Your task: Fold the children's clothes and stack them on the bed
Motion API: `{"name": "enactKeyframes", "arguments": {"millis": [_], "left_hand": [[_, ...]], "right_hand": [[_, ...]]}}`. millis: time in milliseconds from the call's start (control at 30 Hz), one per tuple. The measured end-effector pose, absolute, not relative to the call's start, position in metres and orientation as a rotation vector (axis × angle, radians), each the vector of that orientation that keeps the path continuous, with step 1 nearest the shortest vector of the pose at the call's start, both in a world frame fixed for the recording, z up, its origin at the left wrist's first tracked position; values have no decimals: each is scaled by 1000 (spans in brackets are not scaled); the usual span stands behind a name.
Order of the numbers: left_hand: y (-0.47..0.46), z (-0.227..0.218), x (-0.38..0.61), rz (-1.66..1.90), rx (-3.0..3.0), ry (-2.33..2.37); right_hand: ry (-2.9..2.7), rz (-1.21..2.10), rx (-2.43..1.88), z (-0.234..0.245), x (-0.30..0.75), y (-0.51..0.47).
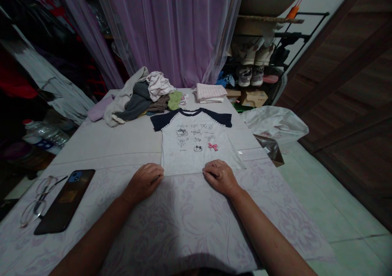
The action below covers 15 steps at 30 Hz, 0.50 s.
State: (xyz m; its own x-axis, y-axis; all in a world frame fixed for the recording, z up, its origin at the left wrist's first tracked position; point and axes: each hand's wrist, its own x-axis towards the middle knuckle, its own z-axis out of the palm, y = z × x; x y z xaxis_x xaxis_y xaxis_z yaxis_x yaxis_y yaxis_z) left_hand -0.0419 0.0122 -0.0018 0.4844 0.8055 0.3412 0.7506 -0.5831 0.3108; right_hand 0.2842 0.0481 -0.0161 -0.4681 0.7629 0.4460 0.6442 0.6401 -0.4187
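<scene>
A left hand (143, 182) and right hand (220, 178) are resting, fingers together, on the near hem of a soft white T-shirt (192, 149) with navy sleeves. It is lying flat on a lilac-patterned sheet (183, 231). A heap of clothes (141, 98) is sitting beyond it, before a sheer purple curtain (171, 31), and a phone (64, 202) is lying left.
</scene>
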Motion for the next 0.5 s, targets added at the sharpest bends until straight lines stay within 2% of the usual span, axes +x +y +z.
{"name": "enactKeyframes", "arguments": {"millis": [333,500], "left_hand": [[22,12,-24,611,2647,1398],[25,0,26,642,2744,1178]], "right_hand": [[-2248,191,-1035,-16,283,48],[-2253,199,-1058,-15,283,48]]}}
